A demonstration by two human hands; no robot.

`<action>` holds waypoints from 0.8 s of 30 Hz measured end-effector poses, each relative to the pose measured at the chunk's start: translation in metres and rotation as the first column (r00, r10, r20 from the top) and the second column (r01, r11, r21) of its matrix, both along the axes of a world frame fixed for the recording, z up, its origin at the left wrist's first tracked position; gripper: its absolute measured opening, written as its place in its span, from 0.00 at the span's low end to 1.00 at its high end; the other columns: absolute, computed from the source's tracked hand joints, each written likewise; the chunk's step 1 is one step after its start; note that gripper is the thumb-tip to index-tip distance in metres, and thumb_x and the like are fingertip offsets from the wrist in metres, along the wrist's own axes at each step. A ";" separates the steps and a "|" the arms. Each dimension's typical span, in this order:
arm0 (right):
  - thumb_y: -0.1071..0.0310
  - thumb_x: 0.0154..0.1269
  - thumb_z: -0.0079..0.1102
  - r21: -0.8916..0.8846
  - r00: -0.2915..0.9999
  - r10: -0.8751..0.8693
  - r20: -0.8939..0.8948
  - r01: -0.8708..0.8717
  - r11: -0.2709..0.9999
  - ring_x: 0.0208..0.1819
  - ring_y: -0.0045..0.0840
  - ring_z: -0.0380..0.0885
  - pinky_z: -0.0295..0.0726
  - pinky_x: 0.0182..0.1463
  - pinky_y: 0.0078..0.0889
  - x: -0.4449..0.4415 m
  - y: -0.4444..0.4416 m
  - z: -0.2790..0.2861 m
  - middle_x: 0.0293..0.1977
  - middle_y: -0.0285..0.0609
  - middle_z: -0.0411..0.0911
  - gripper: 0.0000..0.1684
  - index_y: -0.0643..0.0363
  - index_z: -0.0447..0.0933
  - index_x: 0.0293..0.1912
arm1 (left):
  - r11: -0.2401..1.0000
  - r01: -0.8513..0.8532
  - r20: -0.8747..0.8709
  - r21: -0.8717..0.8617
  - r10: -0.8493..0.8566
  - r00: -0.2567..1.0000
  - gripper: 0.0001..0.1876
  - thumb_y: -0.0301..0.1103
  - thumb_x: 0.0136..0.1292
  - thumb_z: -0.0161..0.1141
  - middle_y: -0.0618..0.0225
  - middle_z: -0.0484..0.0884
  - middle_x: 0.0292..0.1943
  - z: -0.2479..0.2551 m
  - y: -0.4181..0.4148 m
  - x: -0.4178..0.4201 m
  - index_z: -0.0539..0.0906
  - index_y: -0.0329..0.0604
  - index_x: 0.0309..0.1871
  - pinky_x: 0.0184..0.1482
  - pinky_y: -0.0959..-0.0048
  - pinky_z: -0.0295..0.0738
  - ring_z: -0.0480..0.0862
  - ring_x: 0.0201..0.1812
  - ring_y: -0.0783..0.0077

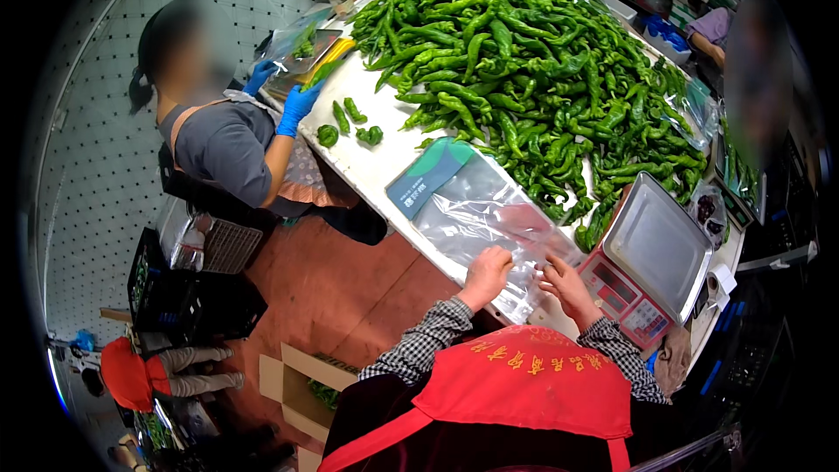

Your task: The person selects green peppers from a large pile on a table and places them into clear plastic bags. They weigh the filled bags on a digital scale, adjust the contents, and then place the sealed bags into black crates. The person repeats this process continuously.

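Observation:
Clear plastic bags (pixel 452 213) with a green and dark-blue printed end lie flat, overlapping, along the table's near edge. At their near end, the curled fingers of my left hand (pixel 488 275) pinch the film of a plastic bag. My right hand (pixel 569 285) is just right of it, its bent fingertips at the same film; whether they grip it is unclear. Beyond the bags spreads a large heap of long green peppers (pixel 498 72). To the right of my right hand stands a red electronic scale (pixel 655 252) with a bare metal pan.
At the left edge of the white table (pixel 357 164), a co-worker's blue-gloved hand (pixel 300 105) holds a green pepper near a filled bag. Several loose peppers (pixel 341 117) lie nearby. A label roll (pixel 721 280) sits beside the scale. An open cardboard box (pixel 308 380) is on the floor.

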State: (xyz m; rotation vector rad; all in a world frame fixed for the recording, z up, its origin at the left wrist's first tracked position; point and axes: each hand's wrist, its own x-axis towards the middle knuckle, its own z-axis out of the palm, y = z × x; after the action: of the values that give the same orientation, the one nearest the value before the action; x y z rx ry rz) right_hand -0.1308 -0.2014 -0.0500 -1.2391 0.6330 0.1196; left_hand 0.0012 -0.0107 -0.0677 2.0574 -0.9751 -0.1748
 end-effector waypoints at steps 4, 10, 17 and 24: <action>0.55 0.80 0.59 0.001 1.000 0.009 -0.011 -0.009 1.000 0.53 0.29 0.85 0.84 0.55 0.27 0.024 0.010 0.013 0.60 0.52 0.80 0.34 0.72 0.69 0.71 | 0.985 0.073 0.160 0.159 -0.098 0.982 0.07 0.32 0.65 0.66 0.57 0.78 0.41 0.003 0.006 -0.005 0.80 0.42 0.42 0.47 0.52 0.77 0.80 0.47 0.48; 0.60 0.85 0.48 0.192 0.988 0.051 0.147 -0.079 0.978 0.59 0.32 0.84 0.83 0.60 0.31 0.023 0.015 0.002 0.64 0.53 0.79 0.25 0.71 0.73 0.68 | 0.999 -0.029 -0.124 -0.029 0.026 0.992 0.20 0.36 0.70 0.67 0.53 0.77 0.51 0.050 -0.003 -0.030 0.76 0.40 0.60 0.48 0.51 0.79 0.82 0.51 0.41; 0.54 0.86 0.46 0.122 0.995 -0.020 0.102 0.007 0.993 0.57 0.36 0.86 0.84 0.59 0.33 0.005 0.009 0.013 0.62 0.52 0.81 0.29 0.71 0.74 0.67 | 0.963 -0.264 -0.067 -0.060 0.260 0.963 0.06 0.33 0.72 0.60 0.51 0.84 0.32 0.008 -0.001 0.000 0.79 0.41 0.41 0.37 0.51 0.79 0.85 0.35 0.44; 0.56 0.83 0.56 0.162 0.990 -0.013 0.140 -0.010 0.987 0.47 0.26 0.87 0.86 0.52 0.28 0.004 0.006 -0.002 0.49 0.45 0.88 0.24 0.70 0.84 0.57 | 0.996 0.038 -0.291 -0.086 -0.061 0.955 0.23 0.35 0.69 0.67 0.51 0.86 0.46 0.037 -0.017 -0.029 0.77 0.41 0.64 0.48 0.57 0.84 0.88 0.48 0.48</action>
State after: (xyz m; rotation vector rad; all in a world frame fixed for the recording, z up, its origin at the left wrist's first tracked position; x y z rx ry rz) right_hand -0.1269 -0.1950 -0.0519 -1.0792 0.4924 0.0800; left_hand -0.0282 -0.0281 -0.0304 1.8691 -0.8350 -0.4484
